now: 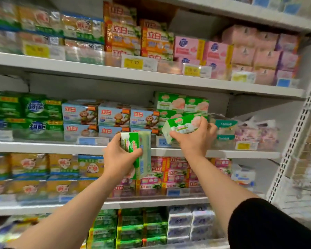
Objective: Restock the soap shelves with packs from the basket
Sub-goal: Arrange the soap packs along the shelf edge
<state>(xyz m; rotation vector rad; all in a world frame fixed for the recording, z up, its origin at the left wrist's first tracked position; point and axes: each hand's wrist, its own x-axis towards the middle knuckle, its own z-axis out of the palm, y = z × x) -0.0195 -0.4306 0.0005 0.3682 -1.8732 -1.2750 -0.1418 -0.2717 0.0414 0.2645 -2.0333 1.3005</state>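
Observation:
My left hand (119,159) grips a green-and-white soap pack (139,153), held upright in front of the middle shelf's edge (43,147). My right hand (196,139) grips a second green-and-white soap pack (182,125), tilted, at the middle shelf. Just behind it stands a stack of matching green-and-white packs (181,104). The basket is out of view.
Blue monkey-print soap packs (113,116) sit left of the green stack, teal boxes (224,130) and pink packs (255,135) to its right. Orange and pink packs fill the shelf above (158,42). A white perforated upright (294,137) bounds the shelves at right.

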